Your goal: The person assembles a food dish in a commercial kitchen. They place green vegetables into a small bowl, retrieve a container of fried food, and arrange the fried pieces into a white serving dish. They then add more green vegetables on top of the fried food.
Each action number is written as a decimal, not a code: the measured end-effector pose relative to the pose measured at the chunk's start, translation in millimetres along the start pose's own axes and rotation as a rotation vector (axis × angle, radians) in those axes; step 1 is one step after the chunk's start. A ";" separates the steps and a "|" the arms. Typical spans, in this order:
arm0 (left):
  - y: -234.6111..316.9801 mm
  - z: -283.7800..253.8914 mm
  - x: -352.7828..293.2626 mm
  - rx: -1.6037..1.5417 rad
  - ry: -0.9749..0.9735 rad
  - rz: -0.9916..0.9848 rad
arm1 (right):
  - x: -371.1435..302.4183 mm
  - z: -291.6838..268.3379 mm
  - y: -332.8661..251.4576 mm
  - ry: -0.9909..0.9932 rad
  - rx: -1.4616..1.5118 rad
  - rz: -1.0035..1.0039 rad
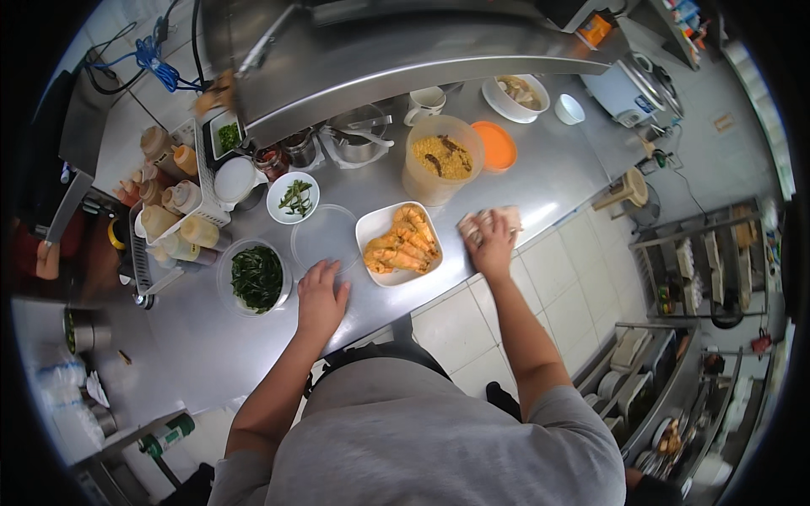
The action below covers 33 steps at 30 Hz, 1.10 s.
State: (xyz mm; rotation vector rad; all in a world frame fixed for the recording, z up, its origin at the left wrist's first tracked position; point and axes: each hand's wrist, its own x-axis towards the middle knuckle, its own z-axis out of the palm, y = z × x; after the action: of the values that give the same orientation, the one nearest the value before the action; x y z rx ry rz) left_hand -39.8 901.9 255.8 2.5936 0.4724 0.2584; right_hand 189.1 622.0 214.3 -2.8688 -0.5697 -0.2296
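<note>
My right hand (492, 244) presses a pale, crumpled cloth (508, 219) onto the steel counter near its front edge. Its fingers bend over the cloth. On the left, my left hand (321, 302) rests on the counter with fingers apart, holding nothing. Just beyond its fingertips lies a clear round lid (325, 234). Between my hands sits a white square dish (364, 226) of orange-coated prawns (401, 244). A clear round tub (223, 271) of dark green leaves stands left of my left hand. Beyond the dish is a tall plastic tub (430, 190) of yellow, grainy food.
An orange lid (494, 146) lies beside the tall tub. A white bowl (274, 201) holds green sprigs. Sauce bottles (160, 219) crowd a white basket at left. A steel shelf (405, 84) overhangs the counter's back. A rice cooker (624, 88) stands at the far right.
</note>
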 end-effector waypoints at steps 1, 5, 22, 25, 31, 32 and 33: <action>7.2 -1.6 4.5 -0.050 0.019 -0.027 | 19.4 -9.5 0.8 0.026 -0.029 0.024; 52.4 30.9 9.7 -0.885 -0.298 -0.608 | 55.7 -21.9 2.2 0.037 0.015 -0.208; 33.4 8.4 92.7 -0.062 -0.286 -0.233 | 75.1 -31.3 -101.7 -0.219 0.907 -0.756; 31.3 10.7 94.5 -0.040 -0.275 -0.205 | 86.7 -23.3 -115.2 -0.262 0.651 -0.931; 35.0 11.3 87.9 -0.117 -0.197 -0.182 | 98.2 -10.6 -122.6 -0.574 0.568 -0.883; 36.3 11.1 87.3 -0.129 -0.182 -0.185 | 97.6 -14.5 -118.2 -0.586 0.558 -0.874; 36.3 10.9 85.9 -0.120 -0.180 -0.178 | 93.1 -20.7 -111.0 -0.517 0.547 -0.861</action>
State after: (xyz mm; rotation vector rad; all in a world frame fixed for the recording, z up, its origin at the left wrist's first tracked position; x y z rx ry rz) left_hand 52.5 899.5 272.6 2.4130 0.5984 -0.0071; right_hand 228.4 751.0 271.1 -1.9812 -1.6369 0.4881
